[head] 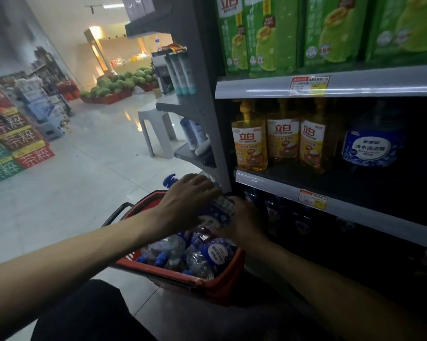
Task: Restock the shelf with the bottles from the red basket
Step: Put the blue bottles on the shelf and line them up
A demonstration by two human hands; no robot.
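Head cam: two hands on one bottle [217, 214], at the top of the basket [207, 284].
Left hand [187, 198] lies over the bottle's upper end, fingers spread and nearly straight. Right hand [242, 219] is against its right side, finger curl too dark to tell. The bottle rests on other bottles [173, 249], just beside the shelf [281, 187].

Left end of the middle shelf [281, 185] filled by three yellow bottles [283, 139], a blue bottle [369, 146] near them; right of that, darkness too deep to judge. Tight at the basket [182, 279]: grey upright [207, 57] just beside, shelf rim above. Open floor [84, 180] leftward, up to the stool [155, 134].
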